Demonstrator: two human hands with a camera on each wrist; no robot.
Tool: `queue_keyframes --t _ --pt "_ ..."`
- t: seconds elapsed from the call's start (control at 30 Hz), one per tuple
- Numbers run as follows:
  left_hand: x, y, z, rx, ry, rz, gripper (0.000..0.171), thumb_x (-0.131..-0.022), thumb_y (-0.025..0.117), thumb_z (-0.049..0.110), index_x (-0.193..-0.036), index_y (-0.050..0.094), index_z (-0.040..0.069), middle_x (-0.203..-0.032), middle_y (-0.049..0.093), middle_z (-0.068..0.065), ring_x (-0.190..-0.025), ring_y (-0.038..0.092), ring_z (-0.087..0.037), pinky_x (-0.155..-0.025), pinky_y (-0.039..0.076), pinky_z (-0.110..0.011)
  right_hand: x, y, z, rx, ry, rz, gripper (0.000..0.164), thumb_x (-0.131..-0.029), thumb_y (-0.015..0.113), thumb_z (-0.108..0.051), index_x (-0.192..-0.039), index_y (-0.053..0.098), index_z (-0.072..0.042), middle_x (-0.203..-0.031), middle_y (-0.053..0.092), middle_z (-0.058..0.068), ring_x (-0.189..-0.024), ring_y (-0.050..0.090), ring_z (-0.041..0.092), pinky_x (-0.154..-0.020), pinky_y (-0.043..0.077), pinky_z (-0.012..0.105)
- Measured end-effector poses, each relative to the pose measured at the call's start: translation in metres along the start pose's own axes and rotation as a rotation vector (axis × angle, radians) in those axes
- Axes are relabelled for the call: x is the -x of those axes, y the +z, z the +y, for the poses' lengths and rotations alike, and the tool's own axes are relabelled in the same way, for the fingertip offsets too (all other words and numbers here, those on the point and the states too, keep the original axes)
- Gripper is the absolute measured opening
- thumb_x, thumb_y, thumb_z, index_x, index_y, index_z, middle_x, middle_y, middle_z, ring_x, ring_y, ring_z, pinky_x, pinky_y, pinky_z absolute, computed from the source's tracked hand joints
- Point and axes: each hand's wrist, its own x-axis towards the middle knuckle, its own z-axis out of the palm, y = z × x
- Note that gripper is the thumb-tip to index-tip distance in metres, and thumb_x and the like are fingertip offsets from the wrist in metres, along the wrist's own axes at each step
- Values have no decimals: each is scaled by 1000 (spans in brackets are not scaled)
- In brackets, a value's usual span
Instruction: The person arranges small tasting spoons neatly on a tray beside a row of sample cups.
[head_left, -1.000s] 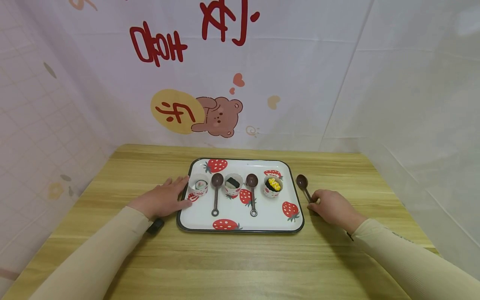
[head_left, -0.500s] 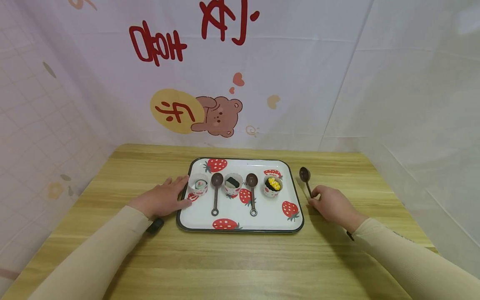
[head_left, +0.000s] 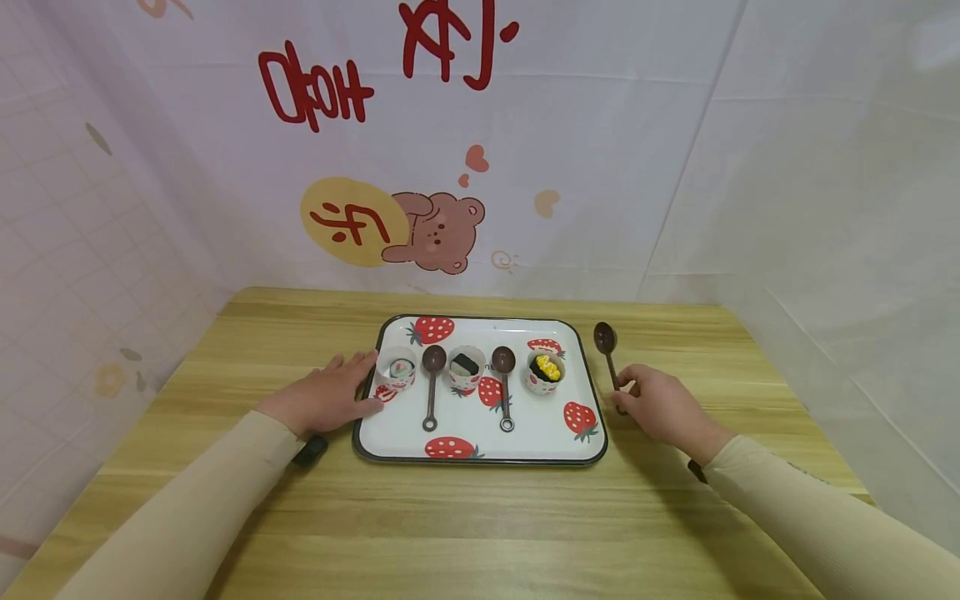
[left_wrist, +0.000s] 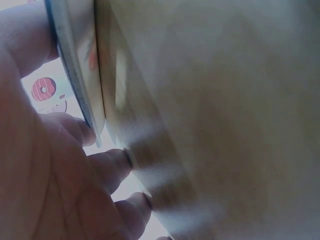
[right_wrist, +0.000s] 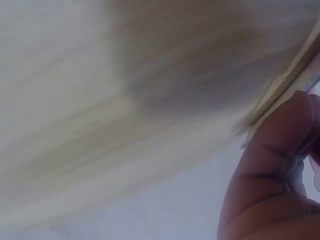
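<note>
My right hand (head_left: 663,410) pinches a dark brown spoon (head_left: 605,337) by its handle, just right of the tray, with the bowl toward the back. A white strawberry-print tray (head_left: 480,427) with a black rim lies mid-table. My left hand (head_left: 326,398) rests at the tray's left edge, fingers relaxed; the left wrist view shows its fingers (left_wrist: 112,167) by the rim. Two more brown spoons, a left one (head_left: 431,396) and a right one (head_left: 506,396), lie on the tray. They alternate with three small cups, the left (head_left: 401,384), middle (head_left: 466,385) and right (head_left: 545,387), each holding a sushi piece.
The wooden table (head_left: 465,533) meets a white printed cloth (head_left: 600,108) at its back. More pale cloth hangs on both sides. A black strap piece (head_left: 310,452) shows under the left wrist.
The spoon in my right hand has swung from leaning left to nearly straight, its bowl moving farther back. My left hand, the tray and the cups have stayed put.
</note>
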Motion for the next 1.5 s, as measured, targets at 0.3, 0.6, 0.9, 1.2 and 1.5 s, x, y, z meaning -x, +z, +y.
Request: queue_keyframes --t 0.3,0.6,0.9,1.2,1.5 --pt "-1 1 -1 4 -3 2 94 -102 58 59 -169 19 6 -172 24 -27 -156 17 -60 -123 22 -75 0 1 -8 -164 57 -57 21 -99 72 -19 -110 64 -3 -76 72 3 -60 60 12 -54 47 28" --pt "0 1 -1 1 -3 5 94 -102 58 59 -169 19 6 -172 23 -27 -156 17 -59 -123 22 -75 1 4 -15 -340 108 -110 20 -100 69 -10 -113 60 2 -79 71 7 -63 64 14 -57 57 30" --pt "-1 1 -1 -1 -5 7 93 -102 58 58 -169 19 6 -172 24 -26 -156 17 -59 -123 22 -75 2 6 -15 -425 101 -134 23 -98 69 -5 -115 59 6 -83 73 10 -66 69 16 -61 61 31" --pt "0 0 1 -2 -7 8 93 -102 58 58 -169 19 6 -172 24 -26 -156 17 -59 -123 23 -75 0 10 -18 -396 102 -139 28 -93 71 -3 -118 64 8 -83 75 8 -70 70 16 -64 61 30" --pt "2 -1 3 0 -8 5 94 -102 59 59 -168 20 6 -172 25 -27 -156 18 -60 -123 23 -74 1 12 -21 -409 128 -174 24 -96 71 -5 -116 65 8 -83 75 9 -67 71 15 -65 64 33"
